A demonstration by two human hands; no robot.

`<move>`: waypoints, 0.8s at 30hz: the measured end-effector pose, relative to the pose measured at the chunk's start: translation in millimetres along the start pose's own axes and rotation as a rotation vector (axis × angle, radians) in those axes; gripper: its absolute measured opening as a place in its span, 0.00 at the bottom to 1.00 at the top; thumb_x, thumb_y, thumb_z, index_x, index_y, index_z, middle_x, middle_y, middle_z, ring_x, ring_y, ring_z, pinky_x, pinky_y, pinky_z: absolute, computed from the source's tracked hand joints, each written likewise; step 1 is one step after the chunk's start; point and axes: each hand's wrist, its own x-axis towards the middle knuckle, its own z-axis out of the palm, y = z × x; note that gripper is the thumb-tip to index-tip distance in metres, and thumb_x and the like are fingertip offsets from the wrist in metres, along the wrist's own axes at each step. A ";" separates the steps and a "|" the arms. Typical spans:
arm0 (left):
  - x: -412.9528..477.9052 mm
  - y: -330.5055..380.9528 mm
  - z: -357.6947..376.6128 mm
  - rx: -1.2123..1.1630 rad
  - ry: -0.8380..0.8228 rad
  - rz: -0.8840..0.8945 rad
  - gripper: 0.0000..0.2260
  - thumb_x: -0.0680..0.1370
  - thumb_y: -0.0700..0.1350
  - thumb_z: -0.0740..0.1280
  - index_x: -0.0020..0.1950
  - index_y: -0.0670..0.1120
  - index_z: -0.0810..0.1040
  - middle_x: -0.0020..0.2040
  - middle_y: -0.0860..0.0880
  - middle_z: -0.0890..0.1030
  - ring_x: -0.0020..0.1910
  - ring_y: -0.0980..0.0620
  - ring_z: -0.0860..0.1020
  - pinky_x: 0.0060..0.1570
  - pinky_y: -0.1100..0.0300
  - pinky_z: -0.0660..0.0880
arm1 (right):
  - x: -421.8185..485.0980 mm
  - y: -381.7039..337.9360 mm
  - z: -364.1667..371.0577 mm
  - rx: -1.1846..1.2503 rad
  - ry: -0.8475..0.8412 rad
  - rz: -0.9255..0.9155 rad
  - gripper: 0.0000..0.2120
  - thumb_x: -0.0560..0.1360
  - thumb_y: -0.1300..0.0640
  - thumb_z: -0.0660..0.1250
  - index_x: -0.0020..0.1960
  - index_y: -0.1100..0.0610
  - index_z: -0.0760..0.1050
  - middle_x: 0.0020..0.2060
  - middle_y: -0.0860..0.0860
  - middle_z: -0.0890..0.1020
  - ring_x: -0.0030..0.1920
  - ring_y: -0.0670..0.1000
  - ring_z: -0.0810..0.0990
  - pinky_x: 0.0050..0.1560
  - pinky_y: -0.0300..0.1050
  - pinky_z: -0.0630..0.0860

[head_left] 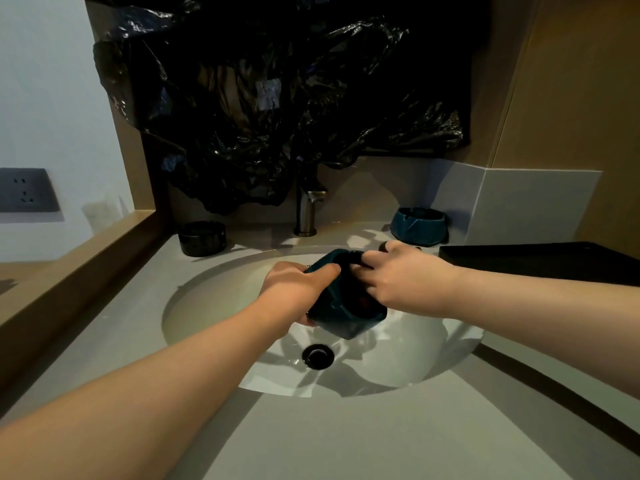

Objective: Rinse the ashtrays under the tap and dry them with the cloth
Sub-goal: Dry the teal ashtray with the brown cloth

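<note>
Over the white sink basin (221,306) my left hand (298,289) grips a dark teal ashtray (343,317), tilted so its opening faces right. My right hand (398,275) is at that opening, with its fingers over the rim and reaching inside. The metal tap (308,209) stands behind the basin; its spout is hidden by my hands. A second teal ashtray (419,225) sits on the counter at the back right, and a black ashtray (202,237) at the back left. I see no cloth.
A black tray (540,261) lies on the counter to the right of the basin. Black plastic sheeting (277,98) covers the wall above the tap. The drain (318,356) is below the ashtray. A wall socket (26,190) is at far left.
</note>
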 end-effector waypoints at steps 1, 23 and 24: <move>0.8 0.4 0.3 -0.005 0.016 0.012 0.17 0.72 0.56 0.72 0.46 0.42 0.81 0.43 0.42 0.84 0.40 0.42 0.83 0.37 0.47 0.83 | 1.4 -0.7 -2.2 0.032 -0.025 0.031 0.12 0.76 0.62 0.62 0.58 0.56 0.77 0.64 0.57 0.73 0.57 0.58 0.71 0.40 0.48 0.70; 7.7 -1.9 -11.0 -0.155 0.153 0.028 0.11 0.73 0.56 0.71 0.42 0.49 0.78 0.41 0.46 0.82 0.41 0.45 0.82 0.39 0.50 0.83 | 9.4 -19.9 -21.7 0.603 0.226 0.652 0.18 0.75 0.63 0.59 0.61 0.50 0.77 0.54 0.49 0.76 0.56 0.53 0.69 0.48 0.47 0.70; 7.7 -3.2 -12.4 -0.181 0.153 0.004 0.12 0.73 0.56 0.70 0.43 0.48 0.79 0.41 0.46 0.81 0.43 0.44 0.82 0.40 0.50 0.83 | 4.1 -14.5 -22.1 0.783 0.298 0.838 0.19 0.74 0.64 0.58 0.59 0.49 0.78 0.53 0.48 0.76 0.56 0.53 0.70 0.50 0.47 0.72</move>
